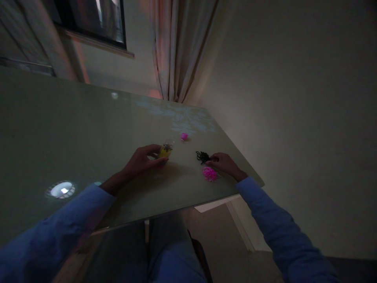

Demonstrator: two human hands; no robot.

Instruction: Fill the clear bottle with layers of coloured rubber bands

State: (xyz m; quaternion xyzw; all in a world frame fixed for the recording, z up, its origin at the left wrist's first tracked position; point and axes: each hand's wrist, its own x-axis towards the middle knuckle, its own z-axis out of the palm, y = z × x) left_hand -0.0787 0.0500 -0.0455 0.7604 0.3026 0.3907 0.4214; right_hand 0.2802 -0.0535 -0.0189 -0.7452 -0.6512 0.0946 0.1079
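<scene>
My left hand (145, 159) grips a small clear container (166, 149) between thumb and fingers, tilted just above the table. Yellow shows in its lower part and something dark near its top. My right hand (223, 163) has its fingertips closed at the edge of a tangle of thin black loops (202, 157) on the table; how much of it they pinch is hard to see. Just below that hand lies a pile of thin bright pink strands (210, 174). Farther back, beyond both hands, sits a small pink piece (184, 136).
The glossy table (88, 125) reflects a round ceiling light at its left. Its right edge runs close to a plain wall (294, 98). Behind the table hang curtains (173, 47) beside a window (94, 19). My legs are under the front edge.
</scene>
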